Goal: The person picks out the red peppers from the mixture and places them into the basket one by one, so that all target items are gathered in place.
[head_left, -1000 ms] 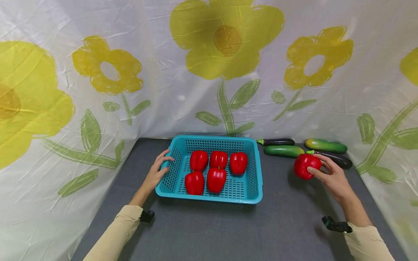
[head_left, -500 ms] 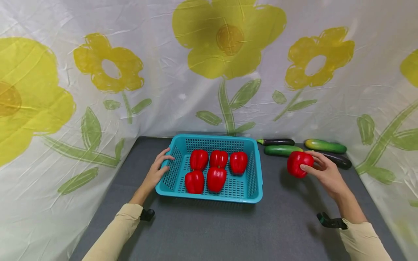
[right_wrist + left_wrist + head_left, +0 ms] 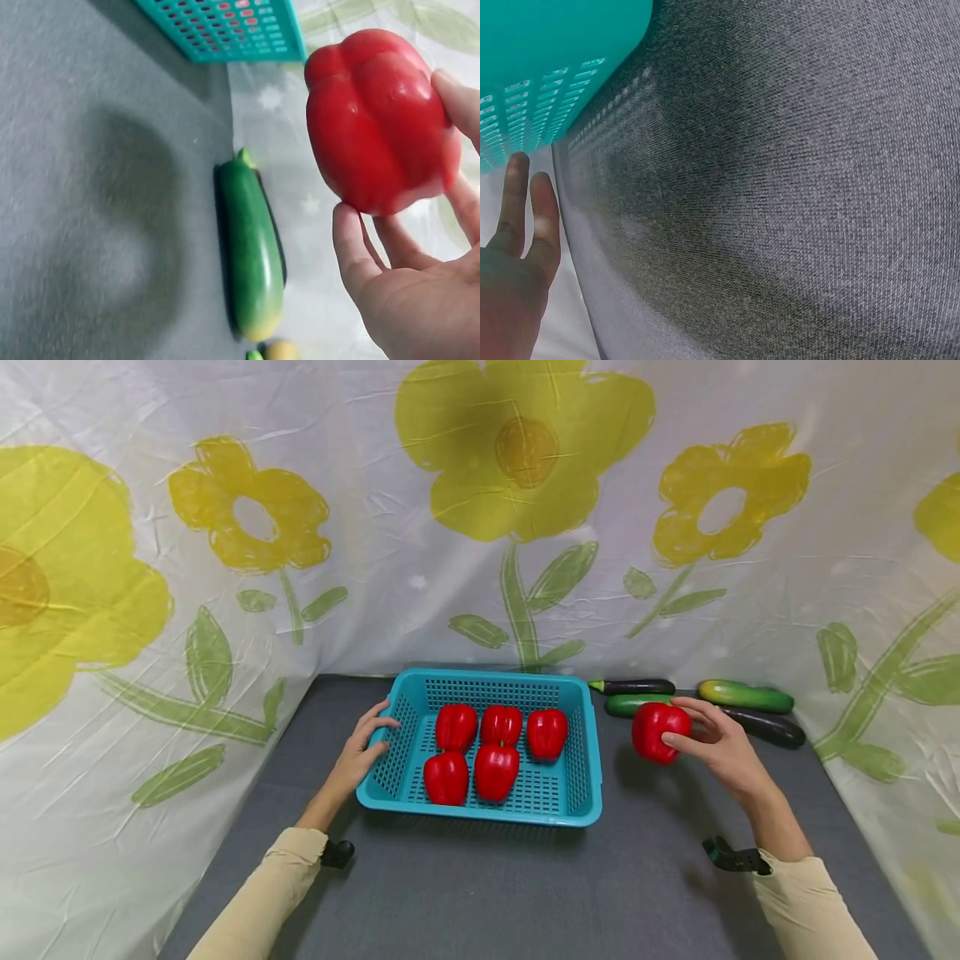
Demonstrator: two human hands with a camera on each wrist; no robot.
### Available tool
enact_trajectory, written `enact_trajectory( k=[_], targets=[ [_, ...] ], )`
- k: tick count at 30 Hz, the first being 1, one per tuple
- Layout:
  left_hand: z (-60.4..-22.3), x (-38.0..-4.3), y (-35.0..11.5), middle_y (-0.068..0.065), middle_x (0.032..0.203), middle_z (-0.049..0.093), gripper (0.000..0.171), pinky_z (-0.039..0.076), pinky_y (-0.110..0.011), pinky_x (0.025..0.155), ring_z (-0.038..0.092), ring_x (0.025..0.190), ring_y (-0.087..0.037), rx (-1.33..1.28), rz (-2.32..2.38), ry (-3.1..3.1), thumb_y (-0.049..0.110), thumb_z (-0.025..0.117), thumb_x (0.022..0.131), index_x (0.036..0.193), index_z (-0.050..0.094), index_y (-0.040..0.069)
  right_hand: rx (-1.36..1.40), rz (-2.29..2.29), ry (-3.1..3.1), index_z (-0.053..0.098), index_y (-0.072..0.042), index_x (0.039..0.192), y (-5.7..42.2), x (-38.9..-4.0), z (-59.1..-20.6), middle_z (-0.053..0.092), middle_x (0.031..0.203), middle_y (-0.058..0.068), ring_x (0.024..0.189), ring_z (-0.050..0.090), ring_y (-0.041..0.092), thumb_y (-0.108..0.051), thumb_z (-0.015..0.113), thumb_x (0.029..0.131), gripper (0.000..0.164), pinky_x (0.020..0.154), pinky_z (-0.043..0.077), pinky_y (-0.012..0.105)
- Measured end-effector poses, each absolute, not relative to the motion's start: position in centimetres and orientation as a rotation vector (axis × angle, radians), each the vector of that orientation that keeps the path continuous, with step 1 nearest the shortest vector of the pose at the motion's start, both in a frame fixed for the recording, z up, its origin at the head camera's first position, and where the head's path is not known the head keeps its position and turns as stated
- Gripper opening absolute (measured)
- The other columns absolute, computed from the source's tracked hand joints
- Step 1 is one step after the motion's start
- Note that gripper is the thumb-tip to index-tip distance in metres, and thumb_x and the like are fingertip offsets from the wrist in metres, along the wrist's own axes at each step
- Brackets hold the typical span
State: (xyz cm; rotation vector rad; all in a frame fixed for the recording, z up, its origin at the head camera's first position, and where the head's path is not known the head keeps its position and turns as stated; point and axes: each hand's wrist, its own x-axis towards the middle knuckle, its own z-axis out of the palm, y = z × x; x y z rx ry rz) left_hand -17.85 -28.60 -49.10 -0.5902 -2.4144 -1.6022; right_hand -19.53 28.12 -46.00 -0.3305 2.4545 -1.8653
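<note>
My right hand (image 3: 716, 743) grips a red bell pepper (image 3: 660, 732) and holds it above the dark table, right of the blue basket (image 3: 480, 817). In the right wrist view the bell pepper (image 3: 379, 124) sits between the thumb and the fingers, with its shadow on the cloth below. At the basket's left rim rests my left hand (image 3: 360, 756), its fingers relaxed and fingertips over the edge. Two fairly straight fingers (image 3: 544, 217) show beside the basket's outer wall (image 3: 547, 97) in the left wrist view. Several red bell peppers (image 3: 497, 772) lie inside the basket in two rows.
Behind the right hand lie a green zucchini (image 3: 630, 706), a yellow-green one (image 3: 746, 696), a slim eggplant (image 3: 637, 686) and a thicker eggplant (image 3: 772, 729). A white curtain with yellow flowers (image 3: 525, 452) hangs along the table's back edge.
My right hand has carried the bell pepper leftward, from in front of the thicker eggplant toward the basket. The left hand and the basket have stayed in place.
</note>
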Motion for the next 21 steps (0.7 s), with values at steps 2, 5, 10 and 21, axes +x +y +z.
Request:
enact_trajectory(
  k=[2, 5, 10, 21],
  targets=[
    [-49.1, -17.8, -28.6, -0.036, 0.154, 0.026, 0.03, 0.021, -0.066, 0.101, 0.018, 0.141, -0.057, -0.598, -1.6, -2.412, -0.021, 0.045, 0.09, 0.118, 0.056, -0.019, -0.352, -1.853, 2.467, 0.051, -0.011, 0.147, 27.6, -19.6, -45.9, 0.059, 0.131, 0.009, 0.105, 0.062, 0.025, -0.014, 0.074, 0.094, 0.057, 0.079, 0.056, 0.034],
    [-49.2, -17.9, -28.6, -0.036, 0.154, 0.025, 0.03, 0.022, -0.066, 0.099, 0.018, 0.141, -0.058, -0.602, -1.601, -2.409, -0.021, 0.045, 0.09, 0.118, 0.055, -0.019, -0.396, -1.84, 2.474, 0.051, -0.008, 0.145, 26.9, -19.8, -45.8, 0.06, 0.13, 0.012, 0.104, 0.063, 0.027, -0.014, 0.074, 0.093, 0.057, 0.079, 0.056, 0.036],
    [-49.3, -17.9, -28.6, -0.037, 0.153, 0.025, 0.029, 0.024, -0.064, 0.098, 0.018, 0.141, -0.058, -0.606, -1.59, -2.406, -0.021, 0.045, 0.09, 0.117, 0.055, -0.02, -0.446, -1.861, 2.414, 0.051, -0.005, 0.143, 25.7, -20.2, -45.7, 0.059, 0.132, 0.017, 0.106, 0.064, 0.031, -0.012, 0.074, 0.093, 0.056, 0.08, 0.056, 0.038],
    [-49.2, -17.9, -28.5, -0.036, 0.155, 0.024, 0.029, 0.025, -0.061, 0.097, 0.018, 0.141, -0.057, -0.593, -1.602, -2.412, -0.021, 0.045, 0.09, 0.117, 0.055, -0.02, -0.502, -1.862, 2.29, 0.053, -0.002, 0.138, 23.1, -21.0, -44.5, 0.051, 0.137, 0.019, 0.113, 0.058, 0.04, -0.008, 0.074, 0.093, 0.05, 0.082, 0.056, 0.04]
  ],
)
